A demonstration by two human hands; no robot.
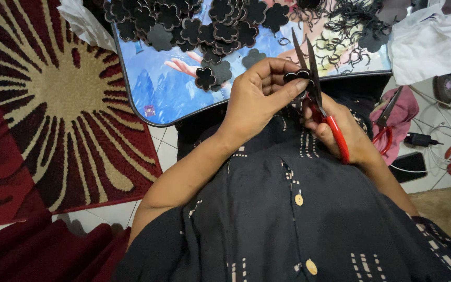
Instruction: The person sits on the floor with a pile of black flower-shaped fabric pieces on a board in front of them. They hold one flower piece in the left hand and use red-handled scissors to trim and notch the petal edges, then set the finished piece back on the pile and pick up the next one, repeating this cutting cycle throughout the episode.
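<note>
The left hand (259,94) pinches a small black flower-shaped cutout (297,75) between thumb and fingertips, held above the lap, just in front of the surface (157,89). It looks light, thin and bendy, best gripped by its petals, clear of the blades. The right hand (348,133) grasps red-handled scissors (317,99), blades parted at the cutout. More cutouts (194,26) are heaped on the surface.

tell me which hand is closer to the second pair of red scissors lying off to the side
Right. The right hand, working red-handled scissors, sits just beside the spare scissors on the pink cloth. The left hand, pinching a black flower piece, is farther away.
</note>
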